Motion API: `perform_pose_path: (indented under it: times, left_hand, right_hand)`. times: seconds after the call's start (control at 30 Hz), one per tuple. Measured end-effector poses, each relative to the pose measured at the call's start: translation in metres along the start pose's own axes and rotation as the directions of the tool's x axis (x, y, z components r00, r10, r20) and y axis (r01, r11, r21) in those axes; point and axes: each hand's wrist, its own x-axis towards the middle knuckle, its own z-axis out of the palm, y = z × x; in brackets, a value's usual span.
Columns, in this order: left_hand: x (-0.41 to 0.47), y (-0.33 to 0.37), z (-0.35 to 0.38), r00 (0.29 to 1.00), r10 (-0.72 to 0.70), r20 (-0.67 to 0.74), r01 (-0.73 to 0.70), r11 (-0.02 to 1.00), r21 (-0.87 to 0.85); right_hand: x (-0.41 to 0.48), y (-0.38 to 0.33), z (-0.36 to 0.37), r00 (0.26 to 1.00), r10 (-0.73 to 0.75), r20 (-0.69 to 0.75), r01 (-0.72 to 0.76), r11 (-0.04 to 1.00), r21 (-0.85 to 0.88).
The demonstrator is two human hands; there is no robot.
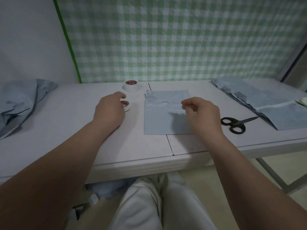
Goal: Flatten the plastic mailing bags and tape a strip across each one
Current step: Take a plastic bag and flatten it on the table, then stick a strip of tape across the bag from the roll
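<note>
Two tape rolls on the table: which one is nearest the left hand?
The front roll, partly hidden under the fingers of the left hand. The back roll stands clear of it, farther off by the checked cloth.

Views: a single one, worn on the head.
Direction: forward and down is faced, across the table (66,130) toward the checked cloth (182,39) in the upper frame.
Nearness: close; the left hand (109,110) and right hand (202,113) are seen mid-frame, the knees (149,205) at the lower edge.
Lens: wide; the table's front edge is shown slanting up to the right.
</note>
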Motion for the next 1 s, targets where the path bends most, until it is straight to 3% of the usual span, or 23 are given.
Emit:
perform_pose_path:
  times: [0.13, 0.27, 0.37, 0.5, 0.83, 1.0]
  left_hand:
    - [0.003, 0.029, -0.008, 0.995, -0.035, 0.091, 0.068, 0.918, -0.391]
    - [0.008, 0.055, -0.009, 0.940, -0.034, 0.339, 0.288, 0.611, -0.738]
    - [0.016, 0.065, -0.007, 0.879, -0.026, 0.475, 0.451, 0.364, -0.815]
    - [0.032, 0.063, 0.003, 0.838, 0.009, 0.545, 0.536, 0.170, -0.827]
    - [0.047, 0.056, 0.022, 0.900, -0.074, 0.430, 0.414, 0.456, -0.788]
    - [0.047, 0.058, 0.020, 0.900, -0.081, 0.428, 0.406, 0.514, -0.756]
  right_hand:
    - [0.021, -0.015, 0.011, 0.989, -0.043, 0.139, 0.030, 0.995, 0.090]
    - [0.041, -0.025, 0.022, 0.920, -0.041, 0.390, -0.093, 0.944, 0.317]
    - [0.055, -0.024, 0.030, 0.821, -0.074, 0.566, -0.215, 0.878, 0.428]
    - [0.074, -0.023, 0.036, 0.831, -0.136, 0.539, -0.218, 0.812, 0.541]
    - [0.089, -0.003, 0.044, 0.855, -0.147, 0.497, -0.201, 0.791, 0.579]
    - [0.086, -0.006, 0.044, 0.871, -0.138, 0.471, -0.168, 0.818, 0.550]
